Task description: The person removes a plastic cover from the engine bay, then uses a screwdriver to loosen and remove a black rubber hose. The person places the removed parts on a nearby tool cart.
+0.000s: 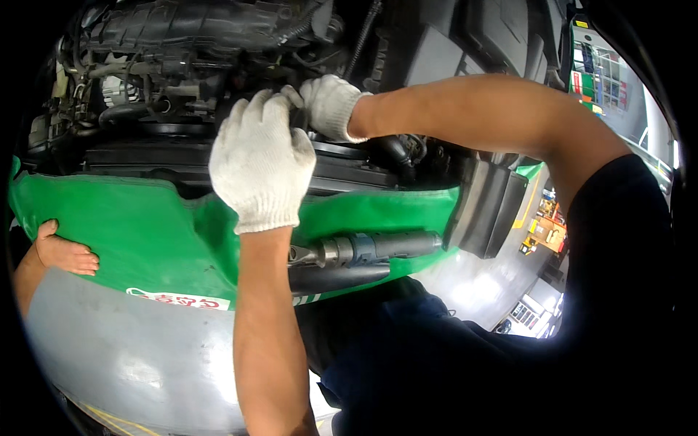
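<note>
Both my hands wear white knit gloves and reach into the front of a car's engine bay. My left hand is over the black front panel, back of the hand up, fingers bent downward. Close beside its fingertips, my right hand comes in from the right with curled fingers. Whatever they grip is hidden behind the gloves. Below them, a power ratchet with a grey-blue body lies against the green protective cover, its head partly behind my left forearm.
Another person's bare hand rests on the cover at the left. Hoses and an alternator sit deeper in the bay, behind a black engine cover. A dark headlight-side panel stands at the right. Boxes lie on the workshop floor beyond.
</note>
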The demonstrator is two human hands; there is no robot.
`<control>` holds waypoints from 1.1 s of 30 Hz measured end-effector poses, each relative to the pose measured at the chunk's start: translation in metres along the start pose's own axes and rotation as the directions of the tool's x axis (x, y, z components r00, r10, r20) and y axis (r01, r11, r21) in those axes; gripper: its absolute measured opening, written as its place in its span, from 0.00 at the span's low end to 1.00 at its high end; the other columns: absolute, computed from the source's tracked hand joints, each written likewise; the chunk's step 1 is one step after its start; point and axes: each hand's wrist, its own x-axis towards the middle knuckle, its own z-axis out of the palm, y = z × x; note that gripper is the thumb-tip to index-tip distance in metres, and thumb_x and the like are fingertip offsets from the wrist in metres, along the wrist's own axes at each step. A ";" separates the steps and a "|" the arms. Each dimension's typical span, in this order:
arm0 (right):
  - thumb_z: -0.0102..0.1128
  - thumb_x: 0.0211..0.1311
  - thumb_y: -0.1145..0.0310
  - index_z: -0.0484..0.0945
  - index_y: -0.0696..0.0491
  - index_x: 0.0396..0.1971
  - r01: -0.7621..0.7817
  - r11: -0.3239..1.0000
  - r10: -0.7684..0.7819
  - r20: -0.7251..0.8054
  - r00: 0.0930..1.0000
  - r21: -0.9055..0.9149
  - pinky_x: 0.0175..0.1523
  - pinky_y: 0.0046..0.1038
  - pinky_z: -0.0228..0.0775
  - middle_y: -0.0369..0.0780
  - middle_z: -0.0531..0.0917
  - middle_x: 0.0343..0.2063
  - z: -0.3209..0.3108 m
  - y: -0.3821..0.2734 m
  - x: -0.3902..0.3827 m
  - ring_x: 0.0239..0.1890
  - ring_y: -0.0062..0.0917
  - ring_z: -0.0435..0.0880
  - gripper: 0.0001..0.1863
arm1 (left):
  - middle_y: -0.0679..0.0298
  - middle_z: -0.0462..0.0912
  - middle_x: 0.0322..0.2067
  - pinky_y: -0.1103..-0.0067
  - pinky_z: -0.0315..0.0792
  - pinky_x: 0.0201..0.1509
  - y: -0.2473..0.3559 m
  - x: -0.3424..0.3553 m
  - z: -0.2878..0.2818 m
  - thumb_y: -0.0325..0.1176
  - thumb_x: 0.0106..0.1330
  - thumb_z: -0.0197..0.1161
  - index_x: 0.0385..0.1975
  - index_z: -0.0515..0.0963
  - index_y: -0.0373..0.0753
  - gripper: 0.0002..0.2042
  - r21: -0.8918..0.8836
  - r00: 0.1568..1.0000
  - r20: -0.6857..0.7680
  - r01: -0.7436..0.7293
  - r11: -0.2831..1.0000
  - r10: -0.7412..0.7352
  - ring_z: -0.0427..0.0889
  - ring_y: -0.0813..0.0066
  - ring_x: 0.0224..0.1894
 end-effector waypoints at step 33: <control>0.81 0.45 0.52 0.90 0.46 0.47 -0.314 0.909 0.359 -0.129 0.925 0.275 0.50 0.40 0.81 0.42 0.91 0.47 0.064 0.009 0.054 0.51 0.39 0.89 0.26 | 0.61 0.90 0.44 0.64 0.80 0.55 0.024 0.004 0.009 0.50 0.68 0.61 0.62 0.79 0.58 0.23 0.258 0.967 0.219 0.068 0.964 -0.127 0.88 0.56 0.50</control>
